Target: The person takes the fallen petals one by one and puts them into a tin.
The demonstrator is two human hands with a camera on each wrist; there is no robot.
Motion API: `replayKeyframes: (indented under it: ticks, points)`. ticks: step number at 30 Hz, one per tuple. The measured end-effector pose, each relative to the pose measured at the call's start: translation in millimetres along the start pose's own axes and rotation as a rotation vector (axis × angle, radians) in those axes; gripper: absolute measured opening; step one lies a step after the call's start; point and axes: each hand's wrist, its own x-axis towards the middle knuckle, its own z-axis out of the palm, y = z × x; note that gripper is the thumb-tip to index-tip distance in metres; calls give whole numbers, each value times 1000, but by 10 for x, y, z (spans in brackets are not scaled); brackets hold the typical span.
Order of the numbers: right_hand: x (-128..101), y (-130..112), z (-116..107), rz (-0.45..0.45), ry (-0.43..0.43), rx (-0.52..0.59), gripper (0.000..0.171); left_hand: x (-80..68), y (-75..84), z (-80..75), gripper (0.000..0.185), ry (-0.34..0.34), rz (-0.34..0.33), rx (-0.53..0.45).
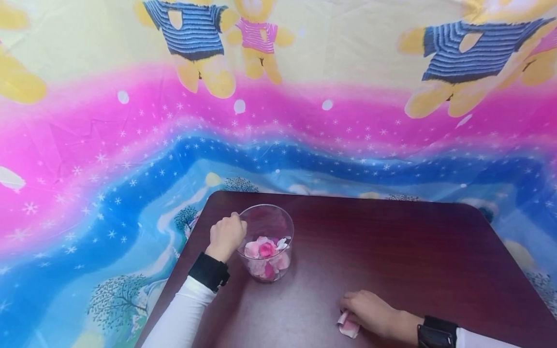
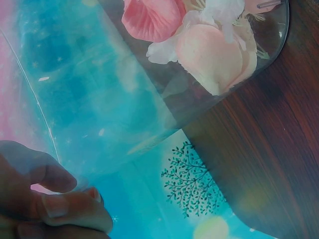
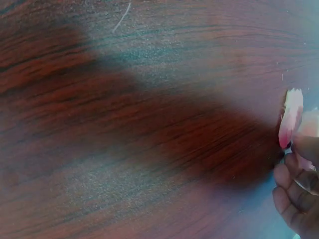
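A clear round container (image 1: 271, 222) stands on the table's left side. Pink and white artificial flower petals (image 1: 266, 250) fill its lower part. At its left rim is my left hand (image 1: 227, 237), fingers curled and pinching the edge. The left wrist view looks through the clear wall at pale and pink petals (image 2: 212, 57), with the thumb and fingers at lower left. Low over the table, to the right, my right hand (image 1: 370, 311) pinches a pink and cream petal piece (image 1: 349, 326). In the right wrist view this petal piece (image 3: 290, 119) sticks out past the fingertips.
The dark reddish-brown wooden table (image 1: 383, 241) has rounded far corners. Behind and beside it hangs a cloth (image 1: 304, 121) printed with bears, snowflakes and trees. Black bands (image 1: 209, 271) circle both wrists.
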Motion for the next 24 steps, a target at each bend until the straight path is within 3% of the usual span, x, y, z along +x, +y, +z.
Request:
replayKeyframes:
  ticks: [14, 24]
  points:
    - [63, -1, -61, 101, -22, 87, 24, 4, 4, -23, 34, 11, 10, -5]
    - [181, 30, -259, 128, 75, 95, 10, 1, 2, -11, 35, -10, 4, 0]
